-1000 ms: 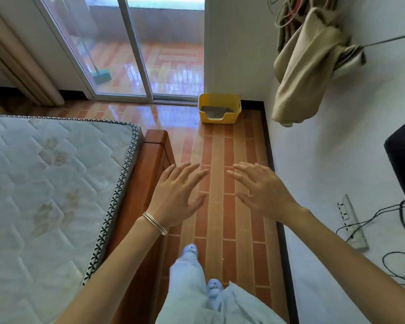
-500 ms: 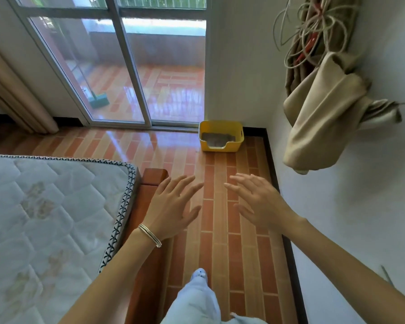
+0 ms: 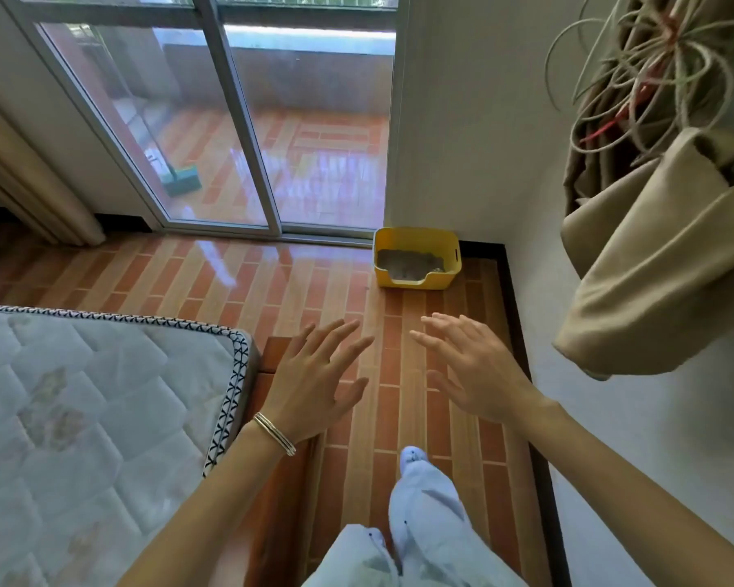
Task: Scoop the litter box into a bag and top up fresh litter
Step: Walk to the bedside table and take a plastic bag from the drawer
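Observation:
A yellow litter box [image 3: 441, 241] with grey litter [image 3: 407, 262] inside stands on the brick-patterned floor in the corner, by the sliding door and the white wall. My left hand [image 3: 314, 379] and my right hand [image 3: 471, 366] are held out in the air in front of me, fingers spread and straight, holding nothing. Both hands are well short of the box. No bag or scoop shows in the head view.
A mattress [image 3: 81, 417] on a wooden bed frame [image 3: 272, 349] fills the left. A narrow floor strip runs between the bed and the right wall toward the box. Beige cloth [image 3: 662, 256] and coiled cords [image 3: 653, 65] hang on the right wall. Glass sliding doors [image 3: 229, 120] stand ahead.
The view has tilted up and moved forward along the floor strip, so the litter box looks nearer. My hands stay spread and empty.

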`<state>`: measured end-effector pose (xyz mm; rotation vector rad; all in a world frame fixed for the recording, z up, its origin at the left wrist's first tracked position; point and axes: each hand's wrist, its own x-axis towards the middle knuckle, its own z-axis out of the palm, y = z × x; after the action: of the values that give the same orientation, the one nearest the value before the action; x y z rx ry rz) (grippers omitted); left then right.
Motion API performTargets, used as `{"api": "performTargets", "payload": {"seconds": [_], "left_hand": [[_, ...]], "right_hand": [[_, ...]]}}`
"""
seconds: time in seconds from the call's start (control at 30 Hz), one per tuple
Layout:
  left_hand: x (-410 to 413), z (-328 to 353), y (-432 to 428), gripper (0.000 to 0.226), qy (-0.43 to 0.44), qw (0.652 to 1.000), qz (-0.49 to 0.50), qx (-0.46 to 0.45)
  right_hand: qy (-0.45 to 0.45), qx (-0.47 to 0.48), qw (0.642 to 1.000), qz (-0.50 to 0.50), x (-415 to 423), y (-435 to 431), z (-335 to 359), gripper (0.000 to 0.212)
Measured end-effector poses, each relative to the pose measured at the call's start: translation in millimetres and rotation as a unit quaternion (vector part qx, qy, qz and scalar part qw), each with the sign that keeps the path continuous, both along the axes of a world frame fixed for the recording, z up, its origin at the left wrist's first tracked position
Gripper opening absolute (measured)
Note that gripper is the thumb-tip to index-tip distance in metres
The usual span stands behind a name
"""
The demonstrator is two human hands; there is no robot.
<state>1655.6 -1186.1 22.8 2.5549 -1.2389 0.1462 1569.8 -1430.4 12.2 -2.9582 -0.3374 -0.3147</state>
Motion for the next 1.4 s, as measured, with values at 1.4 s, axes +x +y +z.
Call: {"api": "performTargets", "payload": {"seconds": [1.4], "left_hand": [[464.0, -30.5, -59.4, 0.053, 0.077, 0.980, 0.178, 0.050]], "right_hand": [[0.091, -0.035, 0.968, 0.230, 559.2, -69.5, -8.6, 0.050]]}}
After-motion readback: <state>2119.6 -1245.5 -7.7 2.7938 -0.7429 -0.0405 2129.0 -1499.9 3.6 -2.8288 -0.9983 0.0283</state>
